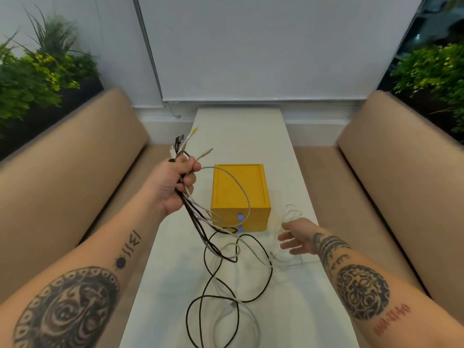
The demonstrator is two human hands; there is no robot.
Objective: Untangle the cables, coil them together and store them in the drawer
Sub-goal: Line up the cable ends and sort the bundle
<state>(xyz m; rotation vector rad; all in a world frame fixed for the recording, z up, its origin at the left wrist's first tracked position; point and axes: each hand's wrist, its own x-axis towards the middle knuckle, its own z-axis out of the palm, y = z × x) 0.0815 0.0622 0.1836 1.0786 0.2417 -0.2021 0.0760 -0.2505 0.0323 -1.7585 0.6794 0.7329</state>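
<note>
Cables [192,213] are gripped in a bunch by the left hand [175,183], fingers clamped round them, with loose lengths trailed onto the table [173,285]. Yellow drawers [238,189] are set mid-table, and the right hand [296,237] is held beside them, fingers apart.

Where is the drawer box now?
In the head view, the box sits centred on the table, just right of the left hand gripping the cables and beyond the right hand.
</note>
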